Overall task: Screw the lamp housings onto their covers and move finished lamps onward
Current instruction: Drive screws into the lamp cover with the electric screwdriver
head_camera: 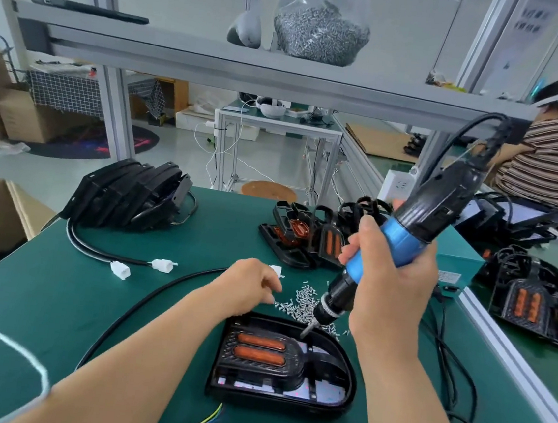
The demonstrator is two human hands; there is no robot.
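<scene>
Parts count
One lamp assembly [287, 377] just below the left fingers [271, 288]; one electric screwdriver [394, 235] inside the right fingers [352, 250]; two white connectors [163, 264] [120, 269] left of the left fingers.

No legible text; wall notice [528, 25] and green box label [450, 275] too blurred.

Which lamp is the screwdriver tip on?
The lone lamp nearest the person, under the screwdriver held by the right hand. The other lamps sit piled farther back.

Left hand [245, 285] hides its fingertips at the screws [304, 303] — seated person [551, 160] blurred.
</scene>
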